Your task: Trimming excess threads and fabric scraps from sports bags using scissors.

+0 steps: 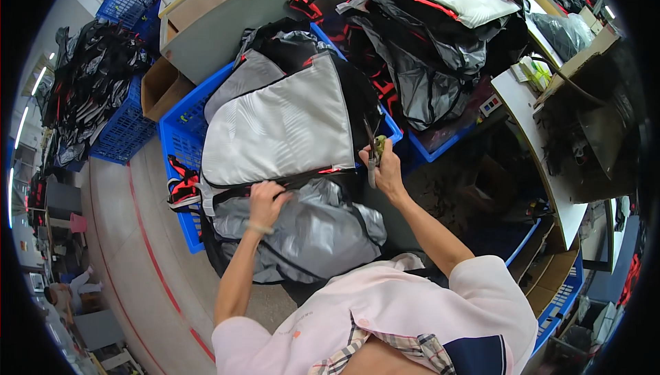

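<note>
A large bag with a pale silver quilted panel (282,127) and black edging lies spread in front of me. Crumpled silver-grey fabric (302,227) of it hangs toward my body. My left hand (267,204) is closed with bent fingers on the black edge between panel and fabric; its fingertips are partly blurred. To the right of the panel, my right hand (386,169) grips scissors (377,145) with greenish-yellow on the handle, blades pointing away from me. The bag rests over a blue plastic crate (167,145) with more black and grey pieces underneath.
At the far right a heap of similar silver and black bags (440,52) fills another blue crate (440,148). A white table (543,148) stands right. Left are a cardboard box (161,90), a blue crate of black pieces (125,124) and a red floor line (148,237).
</note>
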Available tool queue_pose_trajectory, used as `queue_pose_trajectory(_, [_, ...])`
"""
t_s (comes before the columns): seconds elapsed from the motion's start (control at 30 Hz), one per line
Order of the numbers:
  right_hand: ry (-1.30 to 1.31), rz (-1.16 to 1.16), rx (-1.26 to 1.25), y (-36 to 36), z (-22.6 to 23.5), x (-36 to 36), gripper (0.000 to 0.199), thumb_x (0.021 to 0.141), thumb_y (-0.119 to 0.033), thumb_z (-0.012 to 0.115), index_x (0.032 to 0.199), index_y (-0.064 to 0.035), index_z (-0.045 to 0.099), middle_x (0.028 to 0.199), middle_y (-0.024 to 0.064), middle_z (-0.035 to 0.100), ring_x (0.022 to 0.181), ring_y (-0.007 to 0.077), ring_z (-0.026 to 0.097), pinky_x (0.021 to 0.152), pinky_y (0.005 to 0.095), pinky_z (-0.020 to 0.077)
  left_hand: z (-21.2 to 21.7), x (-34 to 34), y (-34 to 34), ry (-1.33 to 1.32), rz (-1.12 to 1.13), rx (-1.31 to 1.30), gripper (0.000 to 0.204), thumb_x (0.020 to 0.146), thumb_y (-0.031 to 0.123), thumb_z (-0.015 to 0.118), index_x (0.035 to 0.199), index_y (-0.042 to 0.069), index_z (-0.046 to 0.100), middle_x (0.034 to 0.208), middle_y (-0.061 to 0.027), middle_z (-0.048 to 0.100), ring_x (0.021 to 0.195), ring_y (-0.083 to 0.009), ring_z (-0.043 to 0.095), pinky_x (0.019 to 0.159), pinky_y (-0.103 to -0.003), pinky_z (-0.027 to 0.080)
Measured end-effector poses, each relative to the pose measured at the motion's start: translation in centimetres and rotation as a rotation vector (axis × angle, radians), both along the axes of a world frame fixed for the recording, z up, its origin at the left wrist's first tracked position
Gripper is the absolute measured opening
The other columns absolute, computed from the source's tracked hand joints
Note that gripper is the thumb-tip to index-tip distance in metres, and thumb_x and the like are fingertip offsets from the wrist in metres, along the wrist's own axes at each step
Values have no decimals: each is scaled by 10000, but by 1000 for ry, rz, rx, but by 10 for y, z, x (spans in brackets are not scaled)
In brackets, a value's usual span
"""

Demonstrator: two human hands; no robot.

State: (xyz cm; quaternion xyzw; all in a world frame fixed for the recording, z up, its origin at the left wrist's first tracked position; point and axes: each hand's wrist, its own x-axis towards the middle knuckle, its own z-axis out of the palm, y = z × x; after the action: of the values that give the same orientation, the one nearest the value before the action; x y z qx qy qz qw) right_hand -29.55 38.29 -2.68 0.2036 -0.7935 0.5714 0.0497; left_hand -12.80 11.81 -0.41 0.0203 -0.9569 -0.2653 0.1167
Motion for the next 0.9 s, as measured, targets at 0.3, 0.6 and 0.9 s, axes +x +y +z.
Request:
queue_pose_trajectory(0.3, [-507,381,-602,-10,82,55,258,822,-81,656,1033,-29,519,945,8,543,923,111,520,852,273,419,110,98,64,260,116,30,213,628,-30,734,812,0,633,655,-113,520,625,-289,513,560,-375,407])
queue_pose_trajectory(0.6, [-338,434,-267,38,148,92,423,638,-103,842,869,-77,489,865,-2,484,895,136,500,826,278,390,90,73,25,-337,2,609,209,878,169,646,979,-9,603,789,-2,567,725,-74,489,642,-244,420])
queue_pose_trajectory(0.9, [-196,426,-486,63,194,79,413,595,68,766,838,-67,461,886,40,562,869,156,555,803,275,428,199,75,59,-79,43,349,162,787,104,696,769,-29,606,626,-27,540,601,-92,472,540,-317,360])
